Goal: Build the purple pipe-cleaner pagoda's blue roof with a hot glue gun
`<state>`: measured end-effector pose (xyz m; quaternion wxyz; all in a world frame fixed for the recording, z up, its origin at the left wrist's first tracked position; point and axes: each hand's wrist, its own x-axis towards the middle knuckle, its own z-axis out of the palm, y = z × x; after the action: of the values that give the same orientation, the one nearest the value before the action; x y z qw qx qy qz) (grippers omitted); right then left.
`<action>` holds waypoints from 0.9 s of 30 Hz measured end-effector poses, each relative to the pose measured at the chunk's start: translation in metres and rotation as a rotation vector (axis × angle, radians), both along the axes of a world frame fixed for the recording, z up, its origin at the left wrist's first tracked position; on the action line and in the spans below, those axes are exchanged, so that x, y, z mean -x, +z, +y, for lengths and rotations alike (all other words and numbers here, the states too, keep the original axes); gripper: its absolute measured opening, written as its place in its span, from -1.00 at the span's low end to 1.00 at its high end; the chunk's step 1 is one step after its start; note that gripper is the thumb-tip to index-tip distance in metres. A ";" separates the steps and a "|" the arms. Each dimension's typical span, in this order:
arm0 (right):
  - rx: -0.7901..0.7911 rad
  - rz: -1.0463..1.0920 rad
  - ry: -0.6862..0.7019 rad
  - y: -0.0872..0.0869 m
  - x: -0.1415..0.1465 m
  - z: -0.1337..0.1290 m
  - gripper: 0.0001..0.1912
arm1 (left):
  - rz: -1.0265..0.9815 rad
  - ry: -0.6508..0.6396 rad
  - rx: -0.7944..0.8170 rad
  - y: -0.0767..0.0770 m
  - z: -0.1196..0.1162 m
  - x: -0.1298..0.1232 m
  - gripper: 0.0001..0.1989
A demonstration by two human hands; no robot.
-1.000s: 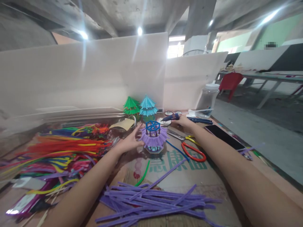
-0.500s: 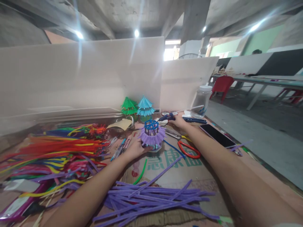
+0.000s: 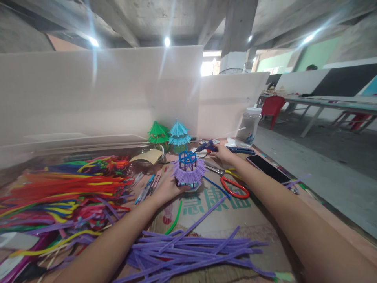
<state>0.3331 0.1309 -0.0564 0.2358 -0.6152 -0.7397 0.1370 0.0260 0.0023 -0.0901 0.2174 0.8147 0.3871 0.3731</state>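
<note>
The purple tower (image 3: 188, 171) stands upright on the cardboard (image 3: 235, 220), straight ahead and between the two arms, with a bare blue frame as its top tier above a skirt of purple strips. The left hand (image 3: 167, 188) is the nearer one: it touches the tower at the lower left, partly curled about the foot, thumb along the near side of the base; its other fingertips are hidden behind the tower, so how firmly they press cannot be told. The right hand (image 3: 223, 154) is beyond and to the right of the tower, apart from it, closed around the handle of a dark blue glue gun (image 3: 205, 146). The relation that counts is between nozzle and frame: the gun's long axis runs mostly sideways, its nozzle pointing left and a little towards the wearer, so that the tip sits just beyond the right side of the blue frame, near it; whether they touch cannot be made out. The tower's own axis is vertical, so gun and tower stand roughly crosswise. The scissors (image 3: 235, 186) lie to the right of the tower, below the right forearm, with a loose blue strip (image 3: 218, 186) between scissors and base.
</note>
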 end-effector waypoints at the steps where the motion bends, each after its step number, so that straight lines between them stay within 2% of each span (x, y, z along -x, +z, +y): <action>1: -0.009 0.000 0.007 0.001 -0.001 -0.002 -0.61 | 0.004 -0.001 0.002 -0.001 0.001 0.001 -0.38; 7: -0.079 -0.008 0.002 0.008 -0.007 -0.014 -0.58 | 0.011 -0.019 0.010 -0.006 0.002 0.002 -0.39; 10: -0.123 -0.022 -0.035 0.015 -0.008 -0.022 -0.68 | 0.001 -0.014 0.001 -0.005 0.001 0.001 -0.38; 13: -0.192 -0.033 -0.028 0.027 -0.006 -0.040 -0.77 | -0.008 0.009 -0.009 -0.003 0.000 0.001 -0.35; 15: -0.226 -0.035 0.024 0.038 -0.001 -0.063 -0.80 | -0.019 0.031 -0.039 -0.001 0.000 0.001 -0.33; 18: -0.232 -0.039 0.191 0.054 0.014 -0.114 -0.75 | -0.017 0.079 -0.102 0.002 0.000 0.001 -0.34; 20: -0.142 -0.098 0.545 0.060 0.028 -0.153 -0.75 | 0.015 0.101 -0.121 0.002 0.000 0.001 -0.38; 22: -0.054 -0.180 0.792 0.060 0.043 -0.187 -0.77 | 0.044 0.113 -0.137 0.001 -0.001 0.001 -0.42; 24: -0.025 -0.265 0.890 0.056 0.054 -0.210 -0.75 | 0.053 0.122 -0.168 0.000 -0.001 0.001 -0.43; 27: 0.002 -0.294 0.935 0.045 0.061 -0.219 -0.70 | 0.053 0.120 -0.212 -0.002 -0.002 0.001 -0.42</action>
<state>0.2724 -0.0878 -0.0111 0.0416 -0.2300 -0.9621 0.1406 0.0246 0.0006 -0.0917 0.0970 0.8179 0.3993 0.4027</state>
